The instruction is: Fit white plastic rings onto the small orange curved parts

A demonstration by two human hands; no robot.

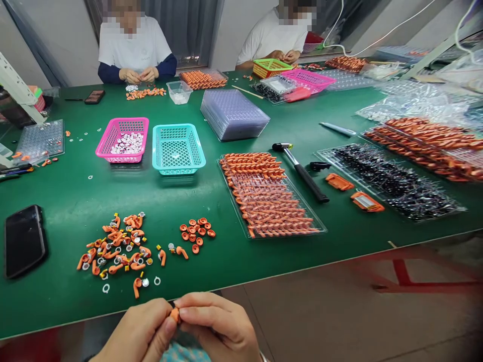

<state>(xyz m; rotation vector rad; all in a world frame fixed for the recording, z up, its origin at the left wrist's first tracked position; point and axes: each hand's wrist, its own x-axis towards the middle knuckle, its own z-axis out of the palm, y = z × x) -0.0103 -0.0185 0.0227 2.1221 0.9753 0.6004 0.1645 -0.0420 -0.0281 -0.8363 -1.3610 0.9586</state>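
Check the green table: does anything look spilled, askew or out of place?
Only minor: one small white ring lies alone, nearer than the pink basket of white pieces and apart from the piled orange earpieces, so it looks stray. No clear damage shows.

On my remote feed I register a green table (75, 196). Directly on it, left to right: a dark phone (24, 241); scattered orange stemmed parts (119, 259); a pink basket (121, 160); a turquoise basket (179, 170) beside it; a cluster of orange caps (191, 230); stacked clear trays (237, 115); a filled clear tray (316, 222); a black-handled hammer (306, 178).
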